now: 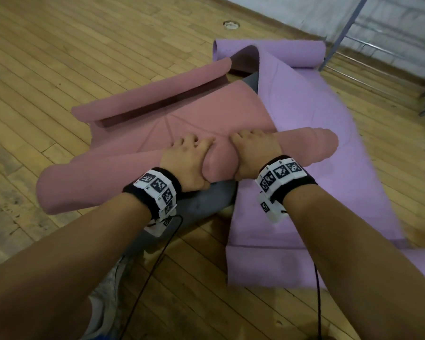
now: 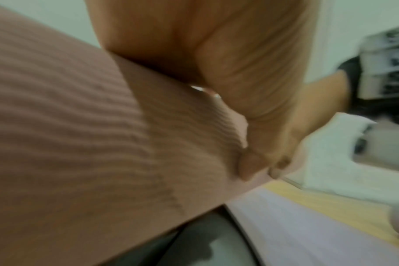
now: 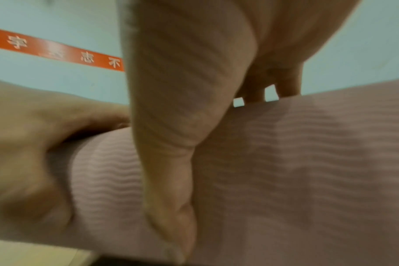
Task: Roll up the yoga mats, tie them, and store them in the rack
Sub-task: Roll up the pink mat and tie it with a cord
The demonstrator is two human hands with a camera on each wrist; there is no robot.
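Note:
A pink yoga mat (image 1: 182,111) lies partly rolled on the wood floor, its thick roll (image 1: 108,180) running across the near end. My left hand (image 1: 189,158) and right hand (image 1: 253,148) sit side by side on the middle of the roll, fingers curled over its top and thumbs under its near side. In the wrist views the ribbed pink roll (image 2: 80,144) (image 3: 285,171) fills the picture beneath each palm. A purple mat (image 1: 304,114) lies spread under the pink roll's right end, its far end curled up. A grey mat (image 1: 206,202) shows below the roll.
A grey metal rack frame (image 1: 341,35) stands at the far right by the white wall. A round floor socket (image 1: 231,25) sits in the boards at the back. Black cables (image 1: 157,266) hang from my wrist bands. Bare wood floor stretches to the left.

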